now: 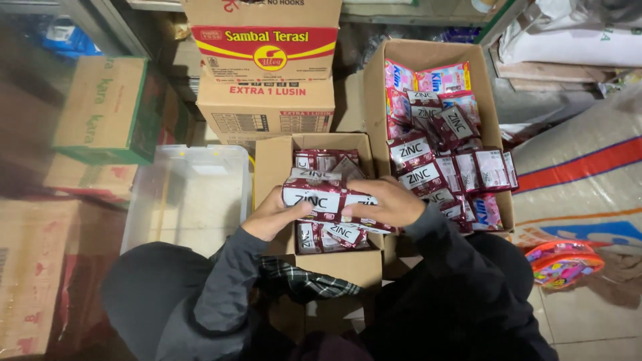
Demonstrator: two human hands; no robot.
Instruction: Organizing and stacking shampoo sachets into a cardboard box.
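Note:
My left hand (269, 215) and my right hand (386, 202) both grip a stack of dark red sachet strips (326, 200), one hand at each end. The stack hovers over a small open cardboard box (270, 162) that holds more of the same dark red sachets (328, 235). To the right, a larger open cardboard box (485, 87) contains several dark red sachet strips (428, 175) and pink sachets (441, 77) at its far end. My dark sleeves and knees fill the bottom of the view.
A clear plastic bin (187, 197) sits left of the small box. A printed red-and-yellow carton (265, 73) stands behind it, a green-and-white carton (110, 107) further left. Woven sacks (582, 154) lie on the right, with a colourful plastic item (563, 262) on the tiled floor.

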